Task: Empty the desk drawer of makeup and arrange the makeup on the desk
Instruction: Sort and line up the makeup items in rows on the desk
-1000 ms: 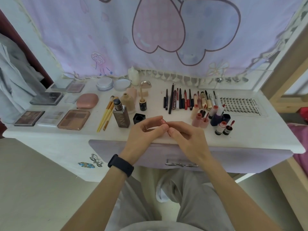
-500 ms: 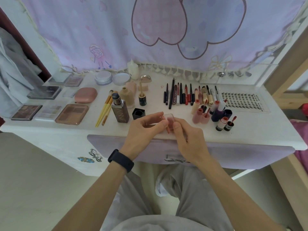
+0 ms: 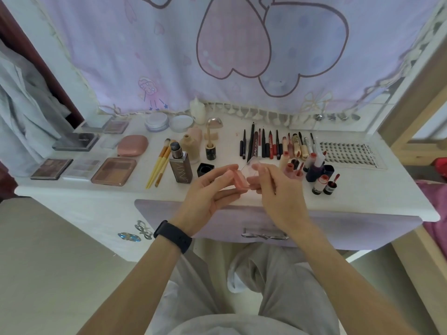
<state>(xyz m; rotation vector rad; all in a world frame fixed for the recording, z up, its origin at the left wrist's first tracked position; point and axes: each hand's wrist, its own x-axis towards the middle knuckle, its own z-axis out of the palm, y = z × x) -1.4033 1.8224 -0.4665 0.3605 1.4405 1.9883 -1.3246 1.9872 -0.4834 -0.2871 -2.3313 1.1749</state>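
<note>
Opened since a moment ago, pink compact [image 3: 238, 181] sits pinched in left hand [image 3: 205, 192] while right hand [image 3: 278, 189] pinches its raised clear lid [image 3: 249, 165] above the desk [image 3: 362, 199].

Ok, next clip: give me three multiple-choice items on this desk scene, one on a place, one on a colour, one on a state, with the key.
1. Where does the lash tray lie?
A) on the floor
B) at the right end of the desk
C) hung on the curtain

2. What colour are the handles of the makeup brushes?
A) black
B) yellow
C) blue

3. How is the small pink case held?
A) it lies untouched
B) in one hand alone
C) between both hands

Key:
1 B: the lash tray lies flat on the desk top at its right end.
2 B: the handles are plainly yellow against the white top.
3 C: the left hand grips the pink base and the right hand pinches the clear lid.
</note>
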